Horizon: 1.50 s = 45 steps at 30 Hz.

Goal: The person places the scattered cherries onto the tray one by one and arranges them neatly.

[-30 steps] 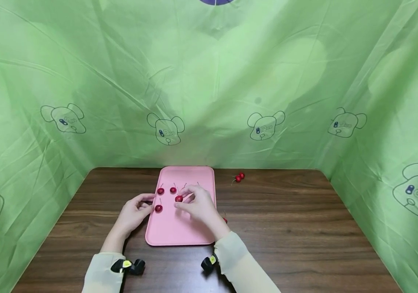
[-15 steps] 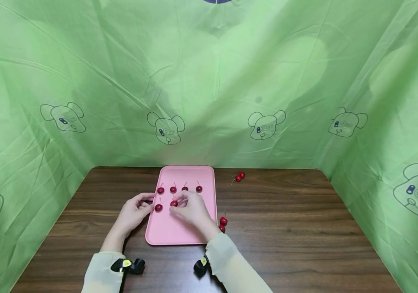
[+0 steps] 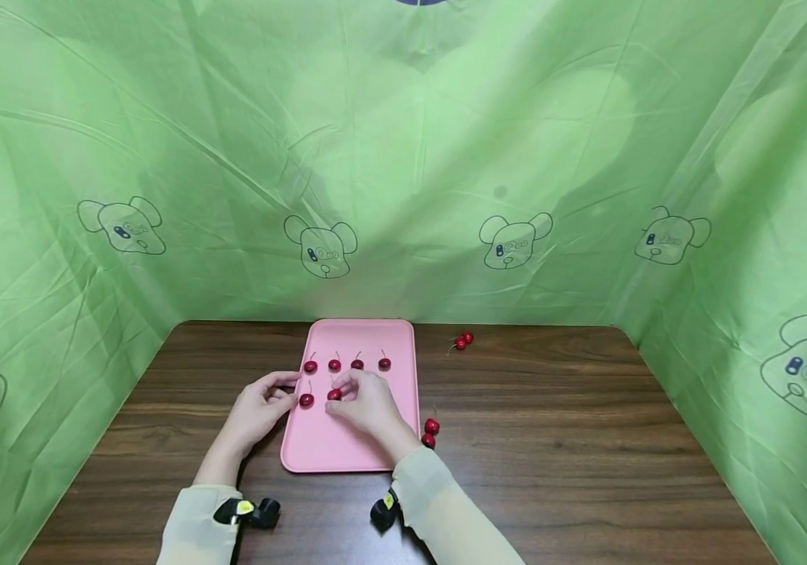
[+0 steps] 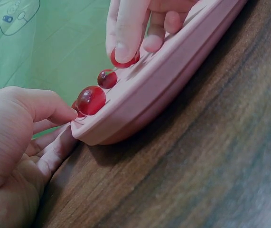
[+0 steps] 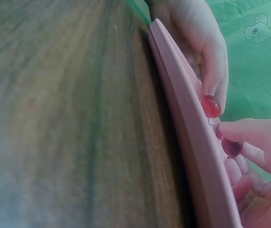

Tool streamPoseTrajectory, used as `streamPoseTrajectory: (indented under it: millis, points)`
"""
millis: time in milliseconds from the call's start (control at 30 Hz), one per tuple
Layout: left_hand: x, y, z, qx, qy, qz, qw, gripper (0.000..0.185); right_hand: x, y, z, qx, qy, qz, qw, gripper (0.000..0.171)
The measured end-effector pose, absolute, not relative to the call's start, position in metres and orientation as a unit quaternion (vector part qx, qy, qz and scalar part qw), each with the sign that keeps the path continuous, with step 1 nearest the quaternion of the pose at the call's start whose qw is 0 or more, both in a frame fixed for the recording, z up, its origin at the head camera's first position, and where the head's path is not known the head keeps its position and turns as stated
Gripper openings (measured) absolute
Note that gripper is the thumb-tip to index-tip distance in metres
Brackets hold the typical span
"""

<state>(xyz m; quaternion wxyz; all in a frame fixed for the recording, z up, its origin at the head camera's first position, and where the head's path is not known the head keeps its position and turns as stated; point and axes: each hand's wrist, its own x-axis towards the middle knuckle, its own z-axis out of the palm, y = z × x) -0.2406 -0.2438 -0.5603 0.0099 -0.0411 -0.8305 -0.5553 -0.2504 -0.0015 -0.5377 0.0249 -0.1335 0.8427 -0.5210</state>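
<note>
While my left hand (image 3: pixel 255 410) pinches the pink tray (image 3: pixel 336 449) at its edge, my right hand (image 3: pixel 368 404) pinches a red cherry (image 3: pixel 334 395) near four lined-up cherries (image 3: pixel 357 364).

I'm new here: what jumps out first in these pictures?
Probably the pink tray, on the dark table before the green curtain. Next, the row of four red cherries across the tray. Then the right hand, pinching another cherry nearer the person, and the left hand at the tray's left edge.
</note>
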Motion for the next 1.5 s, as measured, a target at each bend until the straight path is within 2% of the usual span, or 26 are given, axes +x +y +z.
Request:
streamPoseTrajectory:
  millis: [767,967,1200,1500]
  points:
    - [-0.241,-0.245,-0.559,-0.037,-0.831,-0.554,0.005,0.042,-0.253,-0.003,-0.537,-0.154,0.869,-0.469,0.025,0.031]
    - [-0.241,-0.243,-0.561,-0.038,-0.834,-0.550,0.006,0.042,-0.252,0.003,-0.536,-0.157,0.860,-0.483,0.042,0.035]
    - [-0.242,-0.243,-0.562,-0.032,-0.839,-0.542,0.001,0.042,-0.246,0.023,-0.525,-0.158,0.858,-0.486,0.050,0.041]
    - [-0.240,-0.243,-0.560,-0.038,-0.829,-0.558,0.001,0.041,-0.232,0.077,-0.499,-0.219,0.845,-0.486,0.043,0.037]
